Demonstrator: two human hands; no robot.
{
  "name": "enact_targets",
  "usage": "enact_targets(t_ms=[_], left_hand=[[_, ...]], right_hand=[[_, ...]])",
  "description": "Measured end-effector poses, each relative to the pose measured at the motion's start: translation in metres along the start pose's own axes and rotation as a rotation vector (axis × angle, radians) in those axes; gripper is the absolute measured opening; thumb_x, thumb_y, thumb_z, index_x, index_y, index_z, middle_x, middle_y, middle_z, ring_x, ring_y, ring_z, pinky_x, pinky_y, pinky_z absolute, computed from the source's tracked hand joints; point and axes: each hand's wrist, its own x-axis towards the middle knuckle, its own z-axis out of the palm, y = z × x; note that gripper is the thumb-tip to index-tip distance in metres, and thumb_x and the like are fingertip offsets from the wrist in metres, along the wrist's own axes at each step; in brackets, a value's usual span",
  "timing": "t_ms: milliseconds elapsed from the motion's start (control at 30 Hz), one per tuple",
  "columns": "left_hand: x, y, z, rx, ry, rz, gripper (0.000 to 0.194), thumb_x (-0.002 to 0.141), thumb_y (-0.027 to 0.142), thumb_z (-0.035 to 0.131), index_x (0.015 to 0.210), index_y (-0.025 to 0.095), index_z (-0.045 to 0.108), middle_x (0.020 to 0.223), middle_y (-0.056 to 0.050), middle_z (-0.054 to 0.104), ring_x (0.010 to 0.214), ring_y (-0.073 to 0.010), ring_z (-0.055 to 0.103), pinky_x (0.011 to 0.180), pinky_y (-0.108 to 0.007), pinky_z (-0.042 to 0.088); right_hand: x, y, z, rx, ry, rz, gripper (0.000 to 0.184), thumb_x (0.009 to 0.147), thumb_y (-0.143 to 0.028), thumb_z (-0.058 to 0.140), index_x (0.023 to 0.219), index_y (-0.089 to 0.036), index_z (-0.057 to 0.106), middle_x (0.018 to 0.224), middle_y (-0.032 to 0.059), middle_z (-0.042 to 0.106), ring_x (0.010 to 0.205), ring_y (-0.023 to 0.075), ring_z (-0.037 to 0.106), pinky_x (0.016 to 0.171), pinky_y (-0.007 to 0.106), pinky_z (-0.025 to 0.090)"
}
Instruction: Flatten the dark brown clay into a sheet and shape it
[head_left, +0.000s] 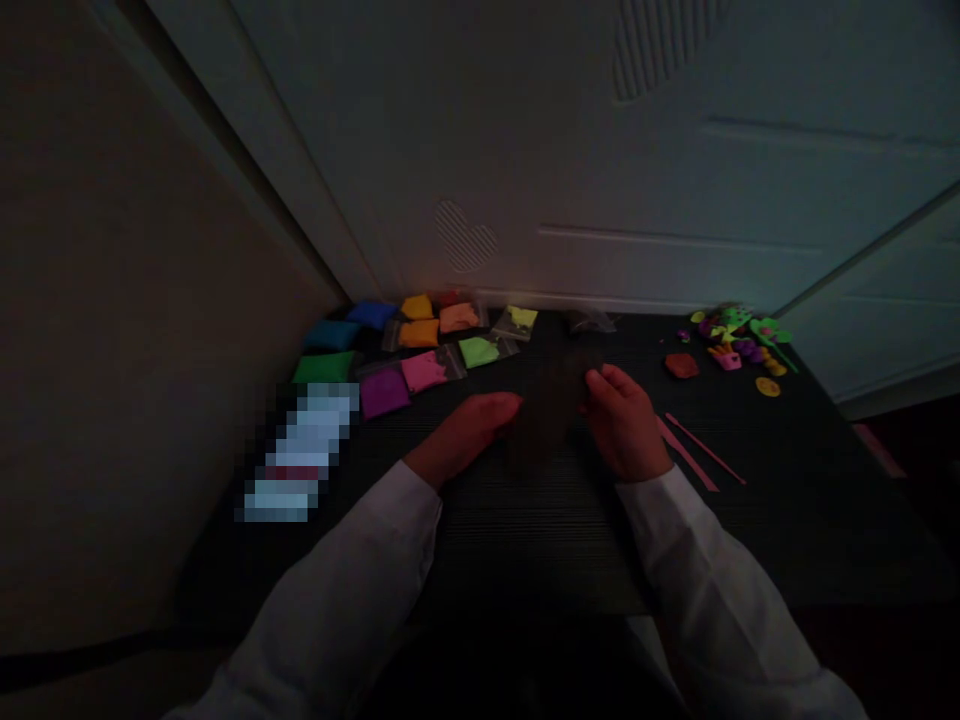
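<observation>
The left hand point(474, 428) and right hand point(624, 422) pinch a blurred dark piece point(546, 420) between them over the table point(517, 555).

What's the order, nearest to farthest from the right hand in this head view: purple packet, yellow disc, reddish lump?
1. Reddish lump: beyond the right hand, slightly to its right.
2. Yellow disc: farther right.
3. Purple packet: over on the left, past the left hand.

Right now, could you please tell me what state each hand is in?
Left hand: closed, holding the left edge of a dark, blurred item.
Right hand: closed, pinching the same item near its upper right.
</observation>
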Motion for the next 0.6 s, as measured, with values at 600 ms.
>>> enact_targets(t_ms=[600], left_hand=[[-0.002,-0.003,0.017,0.227,0.106,-0.035,0.027,0.065,0.034,0.067,0.087,0.018,0.064,0.079,0.002,0.066,0.065,-0.0114,0.058,0.059,-0.021,0.043]], right_hand=[[-0.010,0.009,0.009,-0.420,-0.108,0.006,0.022,0.070,-0.041,0.061,0.073,-0.019,0.061,0.068,-0.0019,0.058,0.062,0.0113,0.050,0.058,0.024,0.039]])
